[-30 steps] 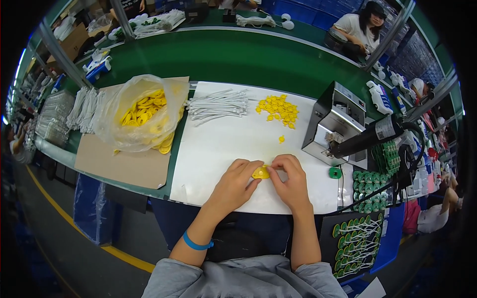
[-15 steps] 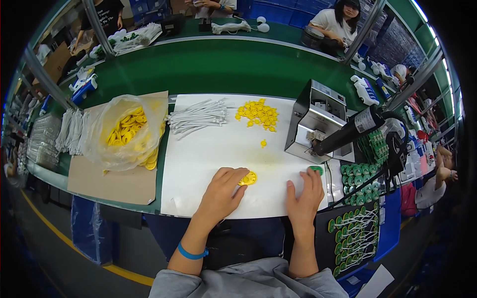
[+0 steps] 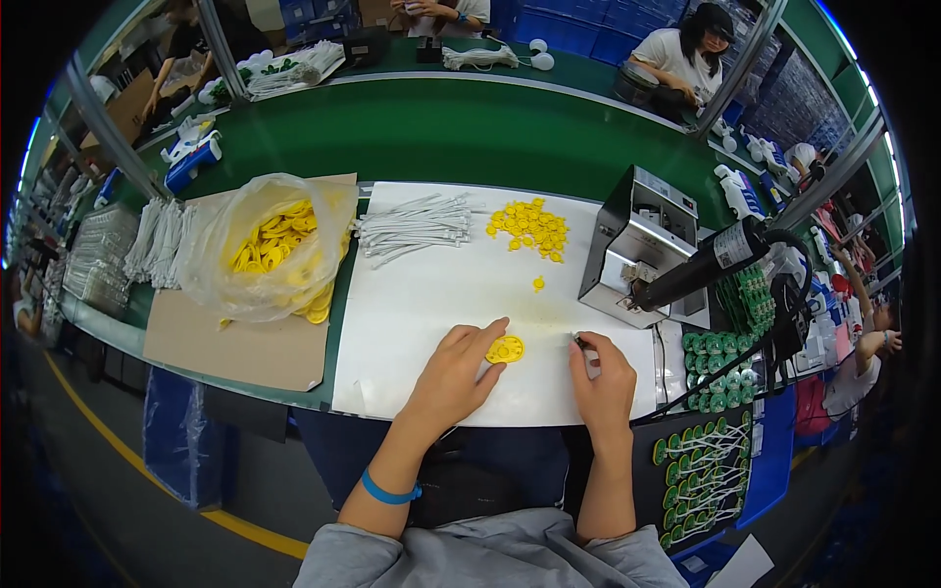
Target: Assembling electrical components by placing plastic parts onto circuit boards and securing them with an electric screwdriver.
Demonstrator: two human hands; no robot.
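A round yellow plastic disc point(image 3: 507, 350) lies on the white work sheet point(image 3: 412, 294). My left hand point(image 3: 453, 374) curves round its left side, the thumb at its near edge and the index finger along its far edge. To the right, my right hand point(image 3: 605, 384) pinches a small circuit board point(image 3: 580, 341) between thumb and fingers; it shows only as a dark edge, the rest hidden by the fingers. Beyond the hands are a single small yellow piece point(image 3: 538, 283), a heap of small yellow pieces point(image 3: 530, 229) and a bundle of white cable ties or leads point(image 3: 417, 228).
A metal fixture point(image 3: 642, 240) with a black cylindrical tool point(image 3: 698, 263) stands at the right. Rows of green boards point(image 3: 720, 370) and a tray of wired boards point(image 3: 701, 470) lie beside it. At left, a clear bag point(image 3: 211, 260) holds yellow discs. Co-workers sit across the green belt point(image 3: 441, 127).
My right hand has picked up the green circuit board from beside the fixture and drawn it left toward the yellow disc. My left index finger has stretched out farther. The whole view has shifted slightly.
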